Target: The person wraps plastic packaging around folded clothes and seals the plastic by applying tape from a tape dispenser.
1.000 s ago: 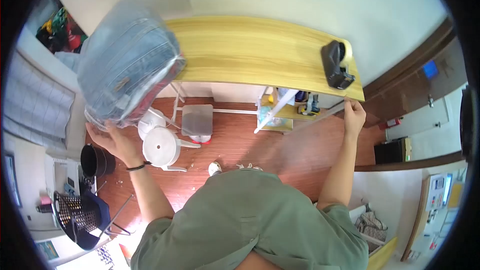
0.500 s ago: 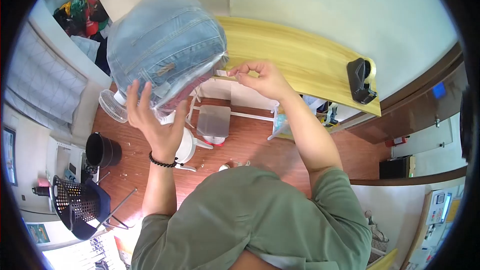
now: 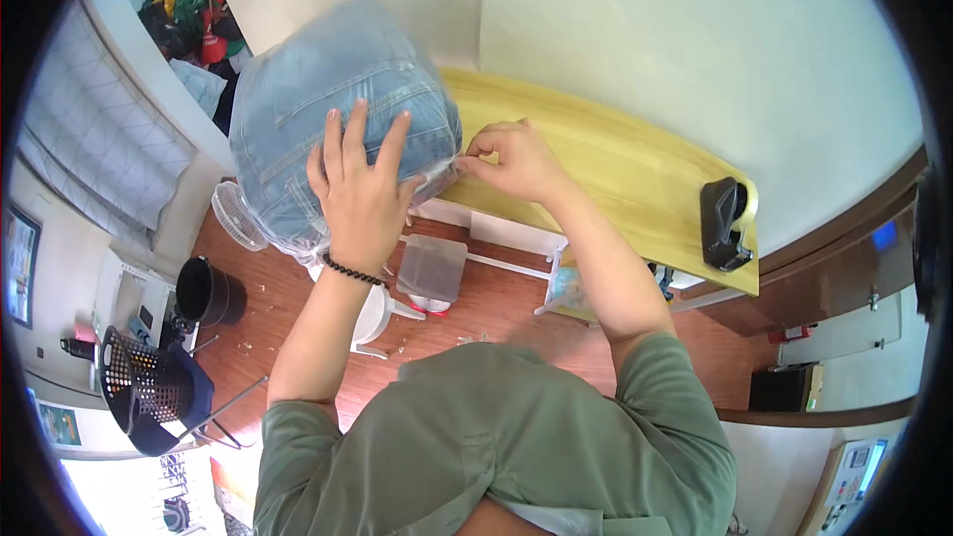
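A large bundle of folded blue denim [image 3: 342, 89] in clear plastic stands at the left end of the yellow wood-look table [image 3: 586, 169]. My left hand [image 3: 365, 194], with a dark beaded bracelet at the wrist, lies on the front of the bundle with its fingers spread. At the bundle's right lower edge, my right hand [image 3: 511, 161] pinches the edge of the clear plastic [image 3: 437, 179] between thumb and fingertips. A black tape dispenser [image 3: 723, 225] with a roll of tape rests on the table's right end.
Below the table are a grey-topped stool [image 3: 432, 268] and a white stool [image 3: 372, 316]. A white fan [image 3: 236, 214] stands behind the bundle's lower left. Further left are a black bin [image 3: 210, 293] and a perforated black basket [image 3: 144, 377]. A brown door is at the right.
My right hand has come from the table's right end to the bundle's edge and now pinches the plastic. My left hand has moved up from the lower left corner onto the denim's front.
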Demonstrator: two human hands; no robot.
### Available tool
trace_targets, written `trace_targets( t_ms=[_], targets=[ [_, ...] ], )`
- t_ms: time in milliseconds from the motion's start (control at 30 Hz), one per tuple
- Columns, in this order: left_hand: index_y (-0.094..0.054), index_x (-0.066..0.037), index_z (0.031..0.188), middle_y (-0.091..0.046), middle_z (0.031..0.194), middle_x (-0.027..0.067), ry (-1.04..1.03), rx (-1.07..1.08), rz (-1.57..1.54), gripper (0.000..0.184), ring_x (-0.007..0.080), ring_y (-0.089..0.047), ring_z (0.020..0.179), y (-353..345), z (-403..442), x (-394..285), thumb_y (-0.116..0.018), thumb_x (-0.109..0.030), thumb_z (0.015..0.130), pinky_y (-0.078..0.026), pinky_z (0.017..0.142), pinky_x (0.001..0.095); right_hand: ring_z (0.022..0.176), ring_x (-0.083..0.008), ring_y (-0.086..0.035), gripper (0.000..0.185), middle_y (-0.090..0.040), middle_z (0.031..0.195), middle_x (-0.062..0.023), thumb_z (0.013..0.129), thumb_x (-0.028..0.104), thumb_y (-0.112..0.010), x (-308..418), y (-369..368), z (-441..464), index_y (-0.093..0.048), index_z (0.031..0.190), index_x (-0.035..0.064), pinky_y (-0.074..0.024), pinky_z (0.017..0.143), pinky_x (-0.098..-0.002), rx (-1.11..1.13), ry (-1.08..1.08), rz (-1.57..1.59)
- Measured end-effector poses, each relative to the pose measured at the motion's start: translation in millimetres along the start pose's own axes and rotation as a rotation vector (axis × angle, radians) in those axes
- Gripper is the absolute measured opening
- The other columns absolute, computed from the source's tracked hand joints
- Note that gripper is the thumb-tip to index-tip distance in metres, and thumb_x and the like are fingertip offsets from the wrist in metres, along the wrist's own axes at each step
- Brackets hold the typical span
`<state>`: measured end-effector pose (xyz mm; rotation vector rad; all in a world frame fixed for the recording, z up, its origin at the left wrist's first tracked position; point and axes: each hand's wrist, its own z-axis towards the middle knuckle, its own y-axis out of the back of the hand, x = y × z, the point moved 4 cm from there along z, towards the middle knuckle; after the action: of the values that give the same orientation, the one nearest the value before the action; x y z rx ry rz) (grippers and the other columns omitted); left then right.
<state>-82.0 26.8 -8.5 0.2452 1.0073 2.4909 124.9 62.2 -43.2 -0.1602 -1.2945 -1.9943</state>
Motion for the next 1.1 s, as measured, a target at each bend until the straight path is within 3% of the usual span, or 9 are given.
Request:
trace_targets(
  t_ms=[133,300,400,633,700,800,900,1000,1100],
  targets=[
    [-0.055,-0.019,0.139,-0.039,0.151,0.0163,0.08,-0.07,0.046,0.07,0.0372,-0.031,0.143,18.6,-14.8,10.4,-0.081,-0.032,0.075,-0.024,0.111,0.0541,0.07,-0.025,-0.063,0.034,-0.069,0.073,-0.0079,0.076,0.04,-0.081,-8.7,4.9,17.7,-0.074,0.078,0.0076,-0.0435,0.073,-0.0379,-0.058,0.166,-0.176],
    [-0.04,-0.007,0.149,-0.036,0.153,0.0168,0.469,-0.502,-0.15,0.07,0.0369,-0.031,0.143,13.7,-64.1,102.0,-0.062,-0.045,0.094,-0.021,0.116,0.0516,0.077,-0.0208,-0.066,0.025,-0.071,0.078,-0.0082,0.081,0.032,-0.078,-42.0,-0.1,42.3,-0.074,0.083,0.0067,-0.0474,0.076,-0.0375,0.254,-0.205,0.104],
    [-0.038,0.002,0.146,-0.044,0.148,0.016,0.824,-0.436,-1.441,0.07,0.0312,-0.041,0.137,-37.8,-79.6,150.0,-0.044,-0.052,0.102,-0.029,0.116,0.0416,0.084,-0.0161,-0.067,0.019,-0.073,0.089,-0.0076,0.086,0.023,-0.074,-75.5,-26.0,43.4,-0.073,0.096,0.0066,-0.0519,0.077,-0.0343,0.27,-0.243,0.565],
    [-0.025,-0.001,0.154,-0.032,0.156,0.0127,0.908,-0.404,-1.448,0.063,0.0273,-0.031,0.142,-45.4,-82.3,71.8,-0.028,-0.046,0.109,-0.023,0.119,0.0381,0.09,-0.0129,-0.066,0.021,-0.071,0.1,-0.0034,0.095,0.018,-0.065,-96.6,10.1,11.8,-0.07,0.113,0.0079,-0.0517,0.081,-0.0288,-0.177,-0.381,0.482],
    [-0.018,-0.001,0.156,-0.026,0.158,0.019,0.911,-0.235,-1.198,0.08,0.0306,-0.024,0.146,-73.3,-105.9,28.9,-0.053,-0.045,0.098,-0.02,0.12,0.0399,0.091,-0.0138,-0.063,0.022,-0.072,0.105,-0.0031,0.094,0.021,-0.067,-71.2,34.6,0.5,-0.071,0.11,0.0064,-0.0507,0.081,-0.0292,-0.366,-0.401,0.497],
    [-0.021,-0.001,0.154,-0.033,0.152,0.0202,0.497,-0.024,-1.641,0.09,0.0329,-0.029,0.143,-27.5,-95.9,-37.8,-0.072,-0.029,0.086,-0.024,0.118,0.0446,0.105,-0.0156,-0.059,0.026,-0.067,0.118,-0.0058,0.094,0.022,-0.067,-55.5,58.1,-10.2,-0.068,0.115,0.0057,-0.0442,0.094,-0.0334,-0.667,-0.306,0.463],
    [-0.027,-0.001,0.151,-0.033,0.146,0.0158,0.551,0.062,-1.095,0.091,0.0276,-0.033,0.137,-37.9,-114.5,4.9,-0.079,-0.027,0.081,-0.032,0.111,0.0414,0.117,-0.0204,-0.053,0.034,-0.058,0.133,-0.0094,0.094,0.021,-0.067,-40.7,54.9,-28.5,-0.063,0.124,0.0064,-0.0368,0.104,-0.0392,-0.806,-0.323,0.426],
    [-0.027,-0.001,0.15,-0.028,0.151,0.016,0.705,-0.668,-0.431,0.093,0.0284,-0.027,0.142,-27.2,-122.4,86.9,-0.082,-0.017,0.076,-0.025,0.116,0.0406,0.136,-0.0313,-0.037,0.054,-0.031,0.155,-0.0179,0.094,0.025,-0.067,-26.6,40.3,-45.8,-0.048,0.142,0.0074,-0.0267,0.114,-0.0463,-0.778,-0.297,0.41],
    [-0.033,0.0,0.147,-0.041,0.144,0.0152,0.751,-0.782,-0.875,0.079,0.0274,-0.038,0.134,-60.3,-122.2,188.1,-0.077,-0.024,0.086,-0.031,0.112,0.04,0.142,-0.0343,-0.028,0.072,-0.021,0.157,-0.0217,0.093,0.031,-0.069,-11.8,16.3,-65.8,-0.034,0.15,0.0047,-0.0205,0.117,-0.0477,-0.777,-0.298,0.28]
  ],
)
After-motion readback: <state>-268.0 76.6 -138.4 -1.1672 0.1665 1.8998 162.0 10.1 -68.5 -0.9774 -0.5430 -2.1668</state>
